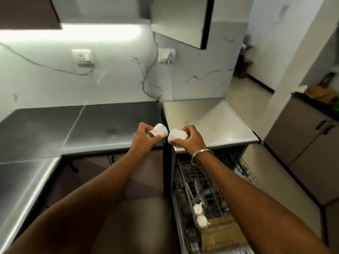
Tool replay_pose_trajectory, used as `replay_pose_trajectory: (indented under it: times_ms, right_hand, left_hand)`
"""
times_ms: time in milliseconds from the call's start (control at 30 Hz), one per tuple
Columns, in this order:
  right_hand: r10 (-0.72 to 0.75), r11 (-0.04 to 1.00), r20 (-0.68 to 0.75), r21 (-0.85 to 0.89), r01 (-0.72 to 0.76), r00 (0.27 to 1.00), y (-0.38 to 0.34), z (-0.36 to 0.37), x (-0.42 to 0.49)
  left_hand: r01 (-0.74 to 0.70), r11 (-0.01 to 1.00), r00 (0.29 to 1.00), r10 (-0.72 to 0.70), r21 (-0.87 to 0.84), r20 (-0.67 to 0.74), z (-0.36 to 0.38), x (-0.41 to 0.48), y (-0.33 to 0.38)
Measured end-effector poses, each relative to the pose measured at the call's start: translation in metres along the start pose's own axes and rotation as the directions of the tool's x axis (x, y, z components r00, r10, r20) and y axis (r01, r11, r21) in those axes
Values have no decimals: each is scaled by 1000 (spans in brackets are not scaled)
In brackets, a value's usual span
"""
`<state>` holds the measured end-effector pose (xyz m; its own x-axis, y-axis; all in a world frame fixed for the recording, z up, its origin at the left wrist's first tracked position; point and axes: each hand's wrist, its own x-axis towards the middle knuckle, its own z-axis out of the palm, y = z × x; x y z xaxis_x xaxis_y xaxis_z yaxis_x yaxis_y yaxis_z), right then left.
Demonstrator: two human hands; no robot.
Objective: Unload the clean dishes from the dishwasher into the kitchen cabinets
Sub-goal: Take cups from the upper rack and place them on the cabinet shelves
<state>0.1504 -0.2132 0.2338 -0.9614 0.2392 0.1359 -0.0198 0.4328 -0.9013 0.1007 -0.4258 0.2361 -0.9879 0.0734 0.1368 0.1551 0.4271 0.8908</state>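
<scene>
Grey steel countertop [45, 129] filled mid-frame. At centre, the left hand [145, 139] gripped a small white gold-patterned ceramic cup [159, 132] and the right hand [192, 141] a plain white ceramic cup [176, 136]. They were held just beside each other, so a knock could chip them. More white cups [200, 215] sat in the wire dishwasher rack [216, 180], lower right.

white cups [159, 132], one seemingly gold-patterned; grey-veined white marble wall [113, 77]; grey counter [73, 129].
</scene>
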Motion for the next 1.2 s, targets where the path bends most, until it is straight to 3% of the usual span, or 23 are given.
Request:
replay_pose_trajectory:
  times_ms: [333, 467, 667, 933, 1200]
  right_hand:
    - [-200, 968, 54, 167, 189, 978, -157, 98, 56]
    - [-271, 946, -5, 182, 268, 962, -213, 138, 87]
    - [-277, 912, -106, 284, 296, 955, -274, 166, 128]
    - [-334, 853, -140, 374, 363, 932, -337, 194, 211]
    - [-378, 785, -203, 447, 429, 903, -390, 203, 333]
  left_hand:
    - [-98, 938, 968, 12, -333, -250, -159, 50, 32]
    - [-176, 887, 955, 48, -427, -294, -217, 86, 49]
    - [-237, 847, 949, 97, -475, -301, -265, 130, 78]
    - [-312, 778, 918, 98, -546, -385, -307, 209, 112]
    - [-373, 820, 867, 141, -434, -479, -336, 330, 143]
